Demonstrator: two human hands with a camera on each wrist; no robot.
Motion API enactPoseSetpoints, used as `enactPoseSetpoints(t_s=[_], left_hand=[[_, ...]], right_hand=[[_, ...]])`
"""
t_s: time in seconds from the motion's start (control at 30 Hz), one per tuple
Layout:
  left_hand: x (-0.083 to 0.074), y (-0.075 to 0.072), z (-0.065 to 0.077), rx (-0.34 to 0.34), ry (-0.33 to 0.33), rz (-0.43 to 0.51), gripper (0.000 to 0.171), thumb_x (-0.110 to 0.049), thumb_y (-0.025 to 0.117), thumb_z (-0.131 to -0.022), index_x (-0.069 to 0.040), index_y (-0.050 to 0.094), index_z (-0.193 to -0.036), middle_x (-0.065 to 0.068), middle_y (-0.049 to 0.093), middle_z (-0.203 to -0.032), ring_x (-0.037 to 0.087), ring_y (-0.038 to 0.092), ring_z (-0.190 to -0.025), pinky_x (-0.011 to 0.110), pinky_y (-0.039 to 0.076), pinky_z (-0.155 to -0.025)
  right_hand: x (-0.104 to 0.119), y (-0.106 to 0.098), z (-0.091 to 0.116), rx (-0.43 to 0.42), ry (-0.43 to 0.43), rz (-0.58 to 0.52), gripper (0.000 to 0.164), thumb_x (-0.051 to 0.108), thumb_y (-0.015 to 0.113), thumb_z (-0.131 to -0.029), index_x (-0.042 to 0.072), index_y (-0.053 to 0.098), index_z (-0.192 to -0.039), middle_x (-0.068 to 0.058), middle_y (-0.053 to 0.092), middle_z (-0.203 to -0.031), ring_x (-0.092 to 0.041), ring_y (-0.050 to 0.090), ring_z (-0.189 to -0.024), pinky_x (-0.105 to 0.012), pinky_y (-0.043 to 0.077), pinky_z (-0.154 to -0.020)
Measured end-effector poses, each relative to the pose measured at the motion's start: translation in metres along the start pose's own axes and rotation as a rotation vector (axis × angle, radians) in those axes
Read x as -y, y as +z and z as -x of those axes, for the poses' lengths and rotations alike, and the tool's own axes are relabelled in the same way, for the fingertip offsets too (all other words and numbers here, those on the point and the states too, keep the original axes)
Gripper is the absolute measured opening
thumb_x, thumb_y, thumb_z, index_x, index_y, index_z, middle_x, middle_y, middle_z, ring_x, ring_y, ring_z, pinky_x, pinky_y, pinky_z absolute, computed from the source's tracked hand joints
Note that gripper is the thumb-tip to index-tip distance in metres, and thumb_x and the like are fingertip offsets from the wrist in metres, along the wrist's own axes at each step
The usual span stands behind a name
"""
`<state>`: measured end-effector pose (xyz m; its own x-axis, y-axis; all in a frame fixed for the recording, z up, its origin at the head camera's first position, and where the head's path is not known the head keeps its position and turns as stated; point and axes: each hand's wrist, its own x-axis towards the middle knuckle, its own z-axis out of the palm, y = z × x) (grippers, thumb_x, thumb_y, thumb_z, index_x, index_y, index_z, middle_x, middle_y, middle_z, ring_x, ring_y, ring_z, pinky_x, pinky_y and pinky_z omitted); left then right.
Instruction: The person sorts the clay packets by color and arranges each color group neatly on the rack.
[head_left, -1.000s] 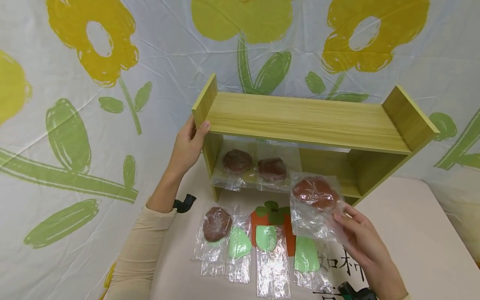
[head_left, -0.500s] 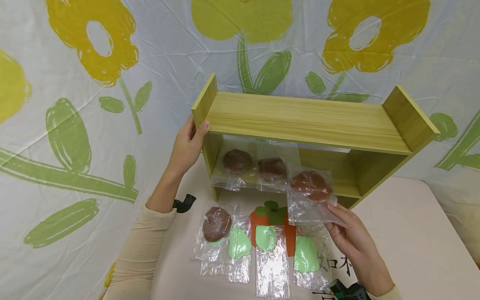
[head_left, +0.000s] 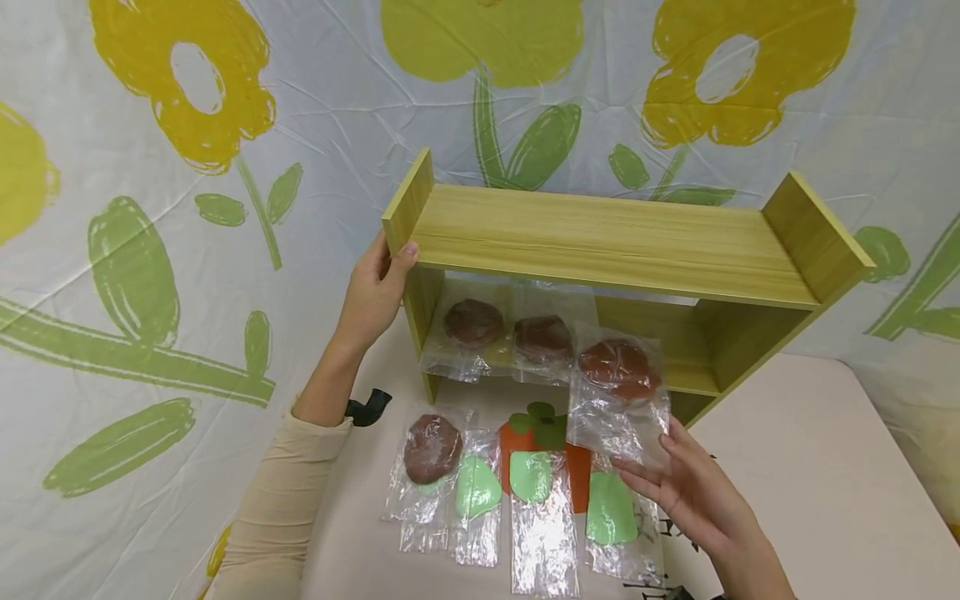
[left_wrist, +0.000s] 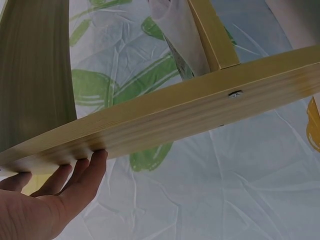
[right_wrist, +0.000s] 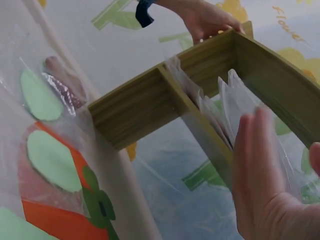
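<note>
My left hand (head_left: 375, 287) grips the left end of a two-tier wooden shelf (head_left: 615, 237), thumb over its front edge. In the left wrist view, that hand's fingertips (left_wrist: 100, 156) press the side panel. My right hand (head_left: 697, 492) is at the lower edge of a clear plastic bag (head_left: 615, 421) holding a flat reddish-brown disc (head_left: 618, 368). In the right wrist view its fingers (right_wrist: 260, 150) look straight and blurred, the thumb apart. The bag leans at the middle tier's front. Two similar bagged discs (head_left: 474, 323) lie to its left on that tier.
On the table (head_left: 810, 467) before the shelf lie another bagged brown disc (head_left: 432, 448) and several clear bags with light-green pieces (head_left: 531, 477). An orange cutout with a green flower (head_left: 551, 425) lies partly beneath them. A flower-print cloth (head_left: 315, 100) hangs behind.
The bagged disc has moved slightly left and up against the shelf. My right hand has shifted, from pinching the bag's corner to straight fingers at its lower edge. My left hand stays put.
</note>
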<state>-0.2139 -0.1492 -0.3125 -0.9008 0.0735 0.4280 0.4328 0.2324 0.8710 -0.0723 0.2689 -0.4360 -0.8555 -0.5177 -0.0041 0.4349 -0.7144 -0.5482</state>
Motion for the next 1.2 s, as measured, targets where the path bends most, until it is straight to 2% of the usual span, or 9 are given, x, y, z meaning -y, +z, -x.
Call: enactPoseSetpoints(t_s=[0.07,0.13,0.23,0.37,0.6,0.8,0.97,1.07,1.2], left_hand=[[0.000,0.000,0.000,0.002,-0.001,-0.001,0.046,-0.034,0.051,-0.106,-0.020,0.047,-0.150,0.008,0.057,-0.132,0.021,0.055,-0.120,0.048,0.044,-0.098],[-0.001,0.000,0.001,0.004,0.002,-0.001,0.046,-0.033,0.051,-0.106,-0.020,0.047,-0.149,0.008,0.058,-0.132,0.021,0.055,-0.120,0.048,0.044,-0.098],[-0.001,-0.001,0.001,0.003,0.003,-0.001,0.046,-0.033,0.051,-0.106,-0.020,0.047,-0.149,0.008,0.058,-0.131,0.021,0.055,-0.119,0.048,0.044,-0.098],[-0.001,-0.001,0.000,-0.002,0.003,-0.001,0.046,-0.034,0.051,-0.106,-0.020,0.047,-0.149,0.008,0.058,-0.131,0.021,0.055,-0.119,0.048,0.044,-0.098],[-0.003,0.001,-0.001,0.005,0.012,0.012,0.045,-0.033,0.051,-0.106,-0.020,0.048,-0.149,0.007,0.058,-0.131,0.021,0.057,-0.117,0.047,0.046,-0.096],[-0.002,0.002,-0.002,0.010,0.016,0.014,0.044,-0.032,0.051,-0.106,-0.020,0.048,-0.149,0.007,0.058,-0.131,0.021,0.056,-0.118,0.047,0.045,-0.096],[0.000,0.001,-0.002,0.010,0.017,0.005,0.044,-0.034,0.051,-0.106,-0.020,0.048,-0.148,0.006,0.058,-0.131,0.020,0.055,-0.120,0.047,0.044,-0.098],[0.000,0.000,-0.001,0.011,0.014,-0.003,0.045,-0.034,0.051,-0.106,-0.020,0.048,-0.148,0.006,0.058,-0.132,0.021,0.054,-0.122,0.048,0.043,-0.099],[0.000,-0.001,-0.001,0.009,0.019,-0.008,0.045,-0.035,0.050,-0.106,-0.020,0.047,-0.149,0.006,0.057,-0.134,0.021,0.053,-0.124,0.049,0.042,-0.101]], right_hand=[[-0.002,0.003,0.004,-0.009,0.006,-0.007,0.048,0.002,0.020,-0.109,0.013,0.051,-0.143,-0.016,0.052,-0.139,-0.044,0.055,-0.122,-0.043,0.042,-0.102],[-0.003,0.006,0.006,-0.022,-0.009,-0.015,0.043,-0.004,0.022,-0.108,0.004,0.054,-0.136,-0.018,0.055,-0.132,-0.040,0.059,-0.118,-0.035,0.043,-0.101],[-0.003,0.009,0.005,-0.035,-0.045,-0.018,0.042,-0.009,0.023,-0.106,-0.003,0.056,-0.131,-0.021,0.057,-0.124,-0.033,0.063,-0.113,-0.028,0.043,-0.100],[0.002,0.010,-0.002,-0.044,-0.065,-0.012,0.044,-0.012,0.023,-0.105,-0.005,0.059,-0.128,-0.022,0.058,-0.117,-0.030,0.064,-0.111,-0.026,0.043,-0.099],[0.016,0.012,-0.020,-0.076,-0.090,-0.020,0.035,-0.012,0.026,-0.105,-0.012,0.061,-0.110,-0.025,0.061,-0.112,-0.030,0.066,-0.109,-0.025,0.044,-0.098],[0.020,0.012,-0.030,-0.124,-0.115,-0.065,0.033,-0.009,0.031,-0.106,-0.014,0.063,-0.112,-0.025,0.062,-0.110,-0.030,0.067,-0.108,-0.024,0.044,-0.097],[0.011,0.008,-0.025,-0.167,-0.114,0.068,0.033,-0.002,0.034,-0.108,-0.007,0.066,-0.114,-0.021,0.067,-0.110,-0.031,0.068,-0.105,-0.028,0.048,-0.093],[0.006,0.007,-0.021,-0.152,-0.089,0.178,0.037,0.001,0.032,-0.109,-0.005,0.067,-0.115,-0.020,0.071,-0.107,-0.029,0.071,-0.098,-0.032,0.052,-0.087],[0.004,0.007,-0.023,-0.144,-0.076,0.206,0.039,0.002,0.032,-0.110,-0.007,0.069,-0.113,-0.019,0.073,-0.103,-0.026,0.073,-0.091,-0.030,0.054,-0.082]])
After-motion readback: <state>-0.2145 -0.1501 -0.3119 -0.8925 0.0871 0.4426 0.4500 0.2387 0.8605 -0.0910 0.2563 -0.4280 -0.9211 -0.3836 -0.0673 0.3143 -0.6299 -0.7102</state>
